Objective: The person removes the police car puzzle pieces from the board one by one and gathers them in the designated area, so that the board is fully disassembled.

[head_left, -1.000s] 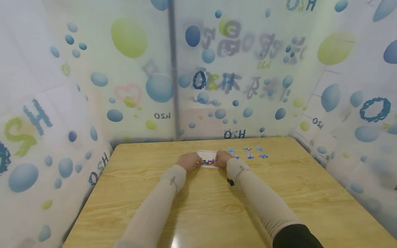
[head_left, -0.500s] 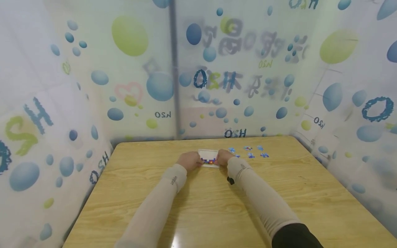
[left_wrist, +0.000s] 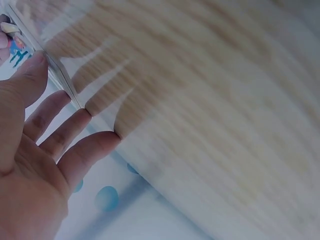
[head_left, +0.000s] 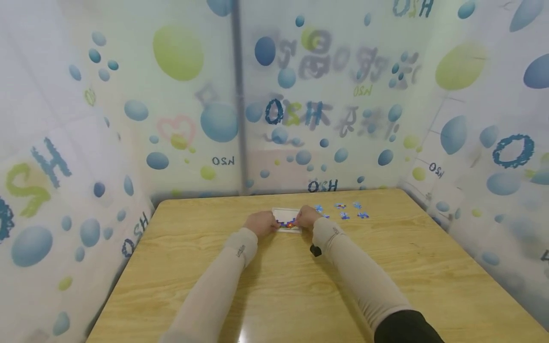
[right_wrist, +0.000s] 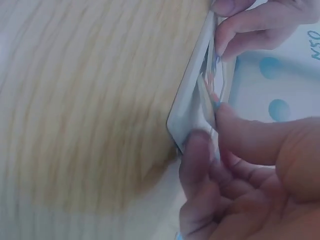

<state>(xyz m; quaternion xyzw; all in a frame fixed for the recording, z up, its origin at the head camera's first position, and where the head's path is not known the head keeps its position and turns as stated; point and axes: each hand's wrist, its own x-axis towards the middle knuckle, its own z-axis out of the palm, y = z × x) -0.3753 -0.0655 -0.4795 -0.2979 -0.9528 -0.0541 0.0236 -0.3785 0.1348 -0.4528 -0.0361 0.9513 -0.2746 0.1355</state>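
A small white puzzle tray [head_left: 286,214] lies on the table, with joined colourful jigsaw pieces [head_left: 286,224] along its near side. In the head view the left hand [head_left: 261,223] holds the tray's left end. Its thumb [left_wrist: 34,75] is at the rim, its other fingertips along the outer edge and the tabletop. At the other end the right hand [head_left: 307,217] pinches the right end of the joined pieces, which tilts up from the tray. The right thumb [right_wrist: 250,135] touches that raised piece [right_wrist: 210,97]; the other fingers curl beside the tray's corner.
Several loose blue jigsaw pieces [head_left: 344,216] lie on the wooden table [head_left: 274,286] to the right of the tray. Bubble-patterned curtains [head_left: 197,119] enclose the table at the back and both sides.
The right end of the joined pieces has tilted up, so the row now bends. Both hands stay at the tray; the head view shifts slightly.
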